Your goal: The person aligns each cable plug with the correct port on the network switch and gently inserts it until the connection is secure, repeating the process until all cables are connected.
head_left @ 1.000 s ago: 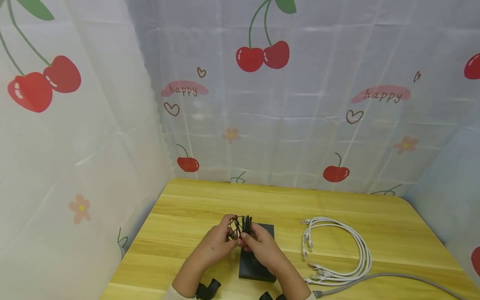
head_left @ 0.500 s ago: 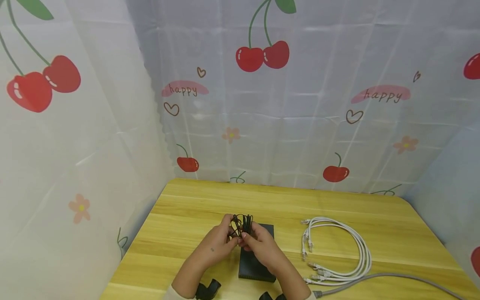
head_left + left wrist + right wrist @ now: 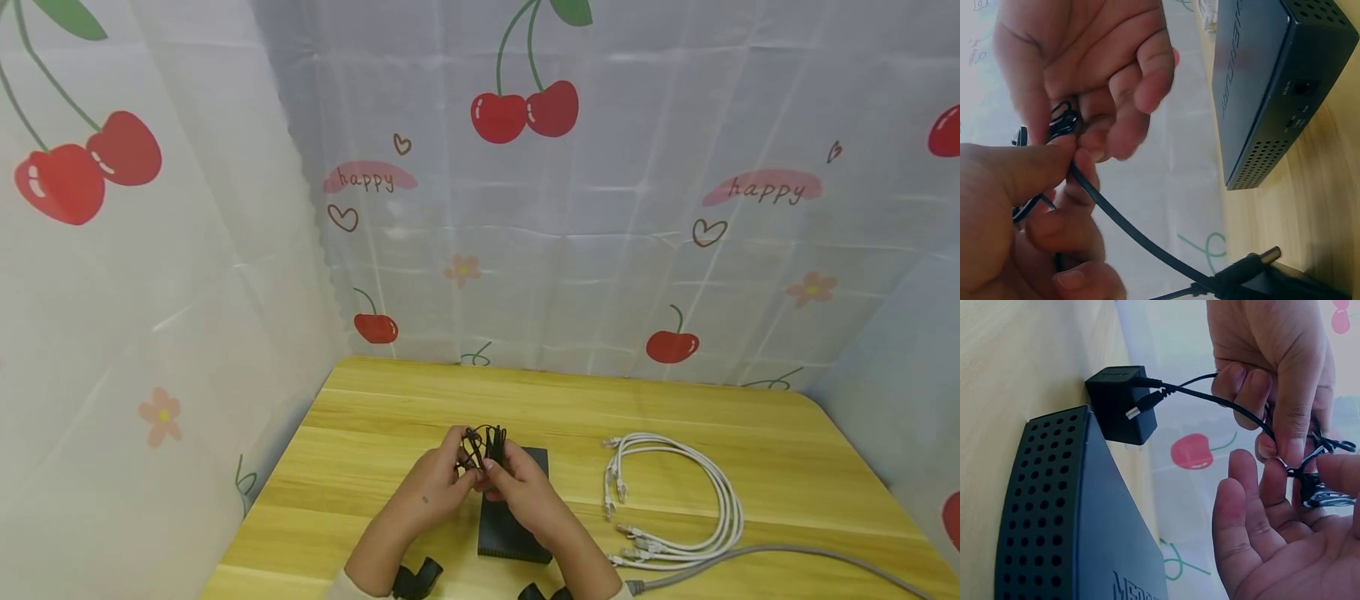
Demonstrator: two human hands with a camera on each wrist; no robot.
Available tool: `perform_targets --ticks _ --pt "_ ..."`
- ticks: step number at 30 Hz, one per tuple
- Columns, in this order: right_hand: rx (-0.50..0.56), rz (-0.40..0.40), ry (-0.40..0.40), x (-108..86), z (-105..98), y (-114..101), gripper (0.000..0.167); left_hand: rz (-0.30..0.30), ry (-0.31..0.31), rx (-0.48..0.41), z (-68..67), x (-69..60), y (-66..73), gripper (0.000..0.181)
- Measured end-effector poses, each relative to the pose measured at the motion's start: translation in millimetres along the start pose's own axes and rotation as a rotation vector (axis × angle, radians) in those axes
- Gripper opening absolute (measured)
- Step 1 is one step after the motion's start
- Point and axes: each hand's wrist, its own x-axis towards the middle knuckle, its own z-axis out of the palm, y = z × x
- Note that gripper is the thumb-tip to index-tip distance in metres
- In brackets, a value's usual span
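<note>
In the head view, my left hand [image 3: 435, 483] and right hand [image 3: 528, 492] meet around a coiled black power cord [image 3: 495, 446], above the left side of a black network box [image 3: 513, 533]. The left wrist view shows my left thumb and finger pinching the cord [image 3: 1141, 234], while the right hand [image 3: 1097, 69] holds the looped bundle. In the right wrist view, the cord runs from a black power adapter [image 3: 1119, 406] standing on the table, and its barrel plug [image 3: 1141, 406] hangs in front. The box's round power socket [image 3: 1302, 88] has nothing in it.
A loop of white network cables [image 3: 731, 508] with clear plugs lies on the table [image 3: 562, 400], right of the box. A grey cable [image 3: 810, 550] runs off to the right edge. Black pieces [image 3: 416, 579] sit by the wrists. A cherry-printed curtain [image 3: 525, 250] closes off the back.
Both hands stay nearly in place. The loops of the cord shift slightly upward between the fingers, and the right thumb moves up a little. Everything on the table is unchanged.
</note>
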Motion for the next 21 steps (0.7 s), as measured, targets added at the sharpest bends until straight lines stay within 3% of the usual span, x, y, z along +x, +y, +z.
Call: perform_targets --ticks 5,10,16,21 --pt "0.001 -0.010 0.004 0.4 0.6 -1.9 0.036 0.002 0.052 0.009 -1.1 -1.0 2.1 0.036" --pt "0.008 -0.010 0.012 0.3 1.4 -2.0 0.034 0.011 0.047 0.012 -2.3 -1.1 3.5 0.032" --pt "-0.008 -0.019 0.008 -0.6 1.3 -2.6 0.037 0.040 -0.015 -0.079 -4.2 -2.6 1.5 0.034" --pt "-0.101 -0.074 0.014 -1.8 2.7 -0.9 0.038 0.052 -0.056 -0.177 -4.5 -3.1 0.4 0.042"
